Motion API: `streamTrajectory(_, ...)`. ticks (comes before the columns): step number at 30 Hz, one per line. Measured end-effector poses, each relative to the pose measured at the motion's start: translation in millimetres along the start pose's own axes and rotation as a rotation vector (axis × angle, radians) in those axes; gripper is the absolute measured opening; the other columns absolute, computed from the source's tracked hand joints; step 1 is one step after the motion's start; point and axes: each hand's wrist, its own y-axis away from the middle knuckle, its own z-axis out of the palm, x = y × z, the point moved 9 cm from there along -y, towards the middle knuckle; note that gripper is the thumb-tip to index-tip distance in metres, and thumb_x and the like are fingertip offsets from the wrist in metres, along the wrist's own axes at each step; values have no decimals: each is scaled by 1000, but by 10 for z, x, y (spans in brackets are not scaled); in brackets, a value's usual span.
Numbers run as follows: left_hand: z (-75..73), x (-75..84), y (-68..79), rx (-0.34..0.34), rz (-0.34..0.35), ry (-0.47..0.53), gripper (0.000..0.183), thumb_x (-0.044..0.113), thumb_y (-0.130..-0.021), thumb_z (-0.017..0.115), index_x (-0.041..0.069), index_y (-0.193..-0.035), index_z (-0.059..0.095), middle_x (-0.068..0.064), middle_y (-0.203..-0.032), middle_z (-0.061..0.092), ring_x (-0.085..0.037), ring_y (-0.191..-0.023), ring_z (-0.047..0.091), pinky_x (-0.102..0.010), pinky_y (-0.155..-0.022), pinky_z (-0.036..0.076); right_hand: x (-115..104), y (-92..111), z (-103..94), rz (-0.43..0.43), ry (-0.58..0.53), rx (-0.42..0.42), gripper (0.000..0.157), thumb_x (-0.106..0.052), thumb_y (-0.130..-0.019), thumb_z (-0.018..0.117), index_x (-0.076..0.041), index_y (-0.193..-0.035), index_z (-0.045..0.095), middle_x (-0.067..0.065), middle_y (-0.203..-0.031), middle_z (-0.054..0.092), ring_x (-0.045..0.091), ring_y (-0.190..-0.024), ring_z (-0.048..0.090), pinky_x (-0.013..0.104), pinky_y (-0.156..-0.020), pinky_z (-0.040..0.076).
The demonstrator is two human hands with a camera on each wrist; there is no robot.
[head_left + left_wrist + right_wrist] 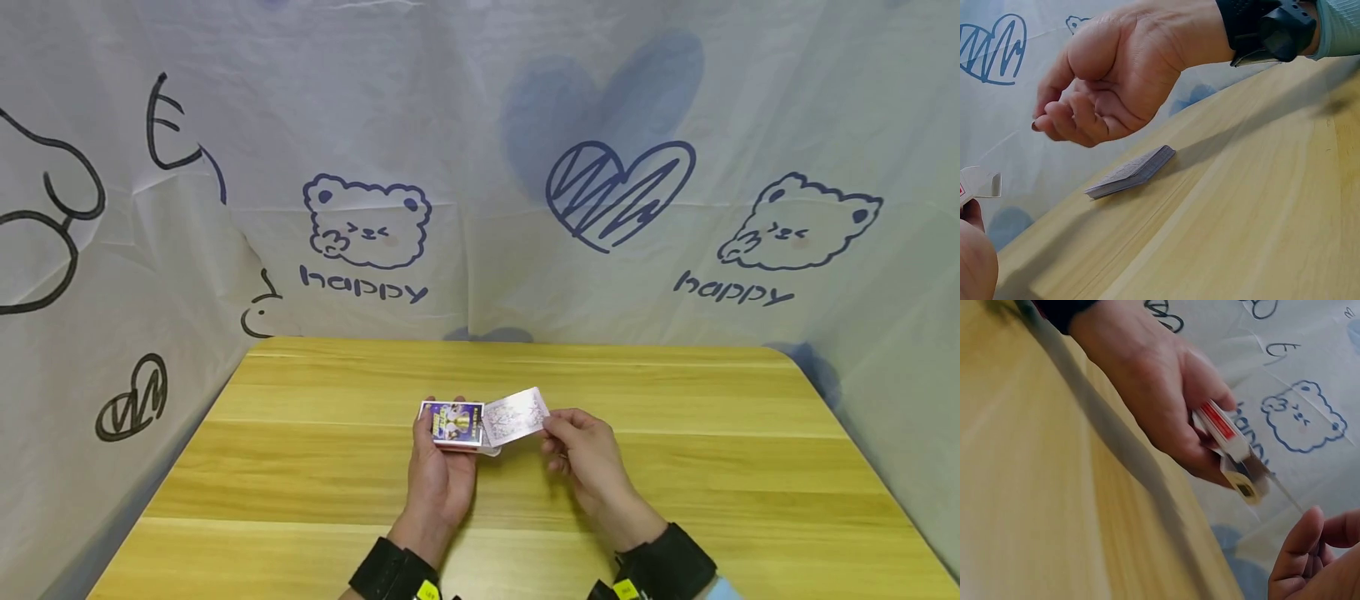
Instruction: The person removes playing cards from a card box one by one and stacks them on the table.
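My left hand [442,483] holds a playing card box [456,423], its purple and gold printed face up. The box's open end points right. My right hand [588,462] pinches a pale patterned playing card [516,417] by its right end between thumb and finger. The card's left end is right at the box opening, tilted up to the right. In the right wrist view the box shows a red-labelled side and an open flap [1246,487]. A stack of playing cards [1132,173] lies on the table beneath my right hand in the left wrist view, hidden in the head view.
The wood-grain table [315,483] has a far edge close to a pale cloth wall [480,275] with drawn bears and hearts. More cloth hangs at the left and right sides. Black bands with cameras sit on both wrists.
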Motion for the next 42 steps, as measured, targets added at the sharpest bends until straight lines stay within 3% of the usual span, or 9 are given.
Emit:
streamTrajectory(8, -4, -14, 22, 7, -11, -23, 58, 42, -102, 41, 24, -152, 16, -18, -155, 23, -29, -135, 38, -37, -110, 42, -157, -108, -290, -21, 9, 51, 27, -16, -97, 56, 2, -116, 60, 7, -83, 60, 11, -64, 54, 19, -45, 46)
streamTrajectory(16, 2, -47, 30, -6, -22, -31, 57, 41, -103, 40, 23, -152, 16, -18, -156, 21, -29, -139, 31, -36, -111, 40, -259, -252, -572, -27, 87, 52, 32, -20, -99, 55, 2, -122, 56, 5, -98, 56, 11, -76, 56, 18, -51, 50)
streamTrajectory(21, 1, -61, 36, -5, -31, -44, 55, 43, -103, 39, 25, -150, 19, -17, -156, 22, -29, -141, 27, -35, -111, 39, -223, -329, -706, -6, 114, 43, 32, -18, -99, 55, 3, -123, 54, 4, -93, 56, 12, -75, 54, 20, -52, 48)
streamTrajectory(27, 11, -68, 42, -17, -35, -49, 58, 42, -103, 40, 23, -152, 16, -17, -156, 21, -29, -141, 26, -35, -112, 38, -181, -386, -807, -12, 198, 58, 30, -15, -98, 54, 5, -122, 55, 8, -89, 57, 14, -72, 52, 24, -55, 49)
streamTrajectory(34, 15, -85, 53, -20, -45, -69, 60, 42, -103, 40, 21, -153, 14, -18, -156, 21, -28, -140, 28, -35, -112, 38, -148, -446, -873, 1, 223, 69, 30, -13, -97, 57, 7, -119, 56, 7, -86, 57, 13, -72, 53, 22, -53, 49)
streamTrajectory(42, -23, -144, 62, -1, -97, -118, 59, 41, -103, 40, 19, -153, 17, -20, -154, 25, -27, -135, 36, -38, -112, 38, -135, -558, -895, 9, 353, 0, 29, -15, -94, 61, 5, -115, 61, 6, -83, 58, 14, -67, 51, 23, -51, 45)
